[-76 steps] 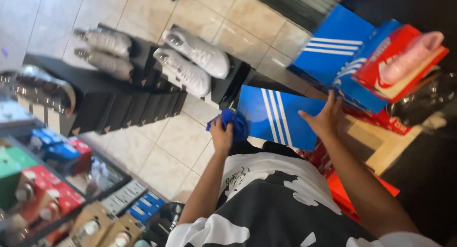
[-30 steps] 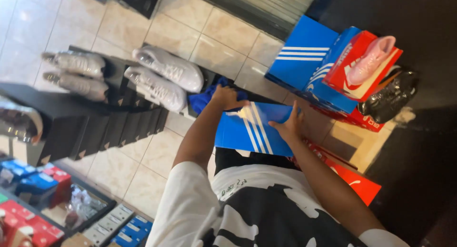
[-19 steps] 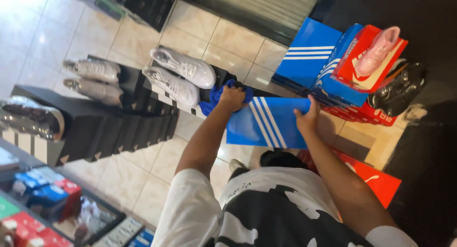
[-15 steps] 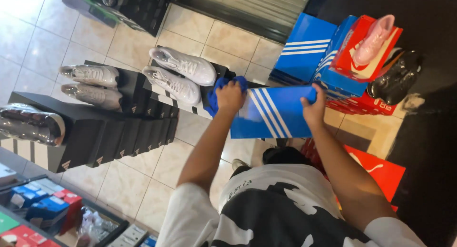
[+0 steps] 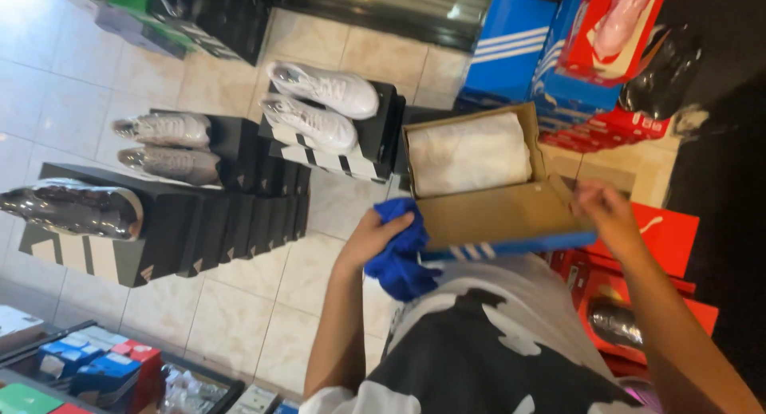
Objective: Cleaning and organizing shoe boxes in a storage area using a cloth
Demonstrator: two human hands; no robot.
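— What's nearest?

— The left hand (image 5: 375, 237) grips a blue cloth (image 5: 401, 254) against the lid (image 5: 499, 222) of a shoebox (image 5: 471, 155); the right hand (image 5: 608, 214) pinches the lid's far corner.

— And the box?

— Open, white paper inside, its rim just beside 2 white shoes (image 5: 319, 103) on black boxes (image 5: 239, 199). Bare tile floor (image 5: 239, 302) lies left.

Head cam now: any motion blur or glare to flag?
Head view: right hand smeared by motion blur on the box lid; left hand with blue cloth sharper; glare on the silver shoe; right edge falls into deep shadow.
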